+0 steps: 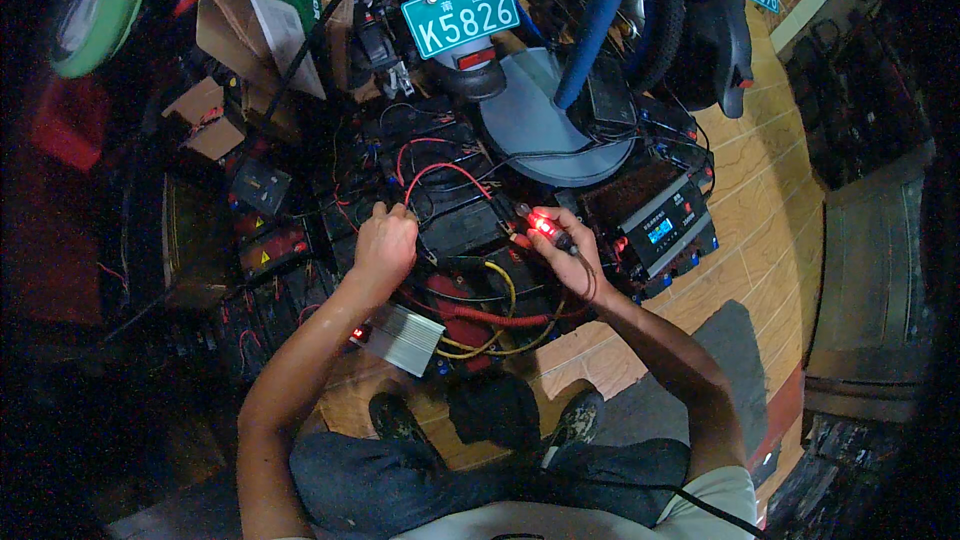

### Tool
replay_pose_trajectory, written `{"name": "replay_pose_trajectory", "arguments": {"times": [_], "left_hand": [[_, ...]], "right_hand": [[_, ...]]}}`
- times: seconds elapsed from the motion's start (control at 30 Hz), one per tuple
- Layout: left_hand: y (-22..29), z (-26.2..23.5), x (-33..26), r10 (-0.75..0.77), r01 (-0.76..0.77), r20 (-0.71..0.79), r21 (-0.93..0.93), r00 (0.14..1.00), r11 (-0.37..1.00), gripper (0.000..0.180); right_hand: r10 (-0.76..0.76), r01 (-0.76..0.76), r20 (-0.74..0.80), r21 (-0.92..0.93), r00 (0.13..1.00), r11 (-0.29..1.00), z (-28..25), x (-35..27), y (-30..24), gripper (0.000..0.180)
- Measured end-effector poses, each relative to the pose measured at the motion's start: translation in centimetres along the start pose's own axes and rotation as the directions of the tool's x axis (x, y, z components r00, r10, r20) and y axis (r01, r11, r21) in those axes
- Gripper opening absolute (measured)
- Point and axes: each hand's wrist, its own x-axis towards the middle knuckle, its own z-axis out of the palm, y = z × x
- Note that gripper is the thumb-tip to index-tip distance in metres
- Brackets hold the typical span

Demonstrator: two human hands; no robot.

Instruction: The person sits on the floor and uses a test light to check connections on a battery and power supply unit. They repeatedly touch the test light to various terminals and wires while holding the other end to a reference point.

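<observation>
My left hand (385, 245) is closed around a thin wire or probe over a group of black batteries (455, 230) on the floor. My right hand (565, 255) grips a small tester pen (545, 227) whose tip glows red, held just right of the same batteries. Red wires (440, 170) loop over the battery tops, and yellow and red cables (495, 315) curl below them. A silver finned box (405, 338) with a small red light lies under my left forearm.
A black meter with a blue lit display (662, 228) sits to the right on the wooden floor (760, 190). A scooter's rear with a green plate (460, 15), a blue pole (600, 15) on a round grey base, cardboard boxes (215, 115) and more batteries at left surround the spot.
</observation>
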Motion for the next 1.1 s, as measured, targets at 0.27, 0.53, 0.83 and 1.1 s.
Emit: {"name": "replay_pose_trajectory", "arguments": {"times": [0.27, 0.53, 0.83, 1.1], "left_hand": [[-0.4, 0.3, 0.1, 0.001, -0.002, 0.046, 0.005, 0.999, 1.0, 0.018], [-0.2, 0.2, 0.1, -0.004, 0.004, 0.005, -0.003, 1.0, 1.0, 0.019], [-0.2, 0.3, 0.1, -0.027, 0.028, 0.043, -0.007, 0.999, 1.0, 0.019], [-4.0, -1.0, 0.6, -0.123, 0.131, 0.045, -0.324, 0.991, 0.937, 0.031]], "right_hand": [[-0.026, 0.027, 0.014, -0.036, 1.0, 0.999, -0.3, 0.0, -1.0, 0.031], [-0.017, 0.018, 0.013, -0.033, 1.0, 0.999, -0.3, 0.0, -1.2, 0.031], [-0.026, 0.026, -0.002, -0.062, 1.0, 0.998, -0.2, 0.1, -0.5, 0.033], [0.05, -0.05, 0.011, 0.048, 0.999, 0.998, -0.4, 0.6, -3.4, 0.03]]}}
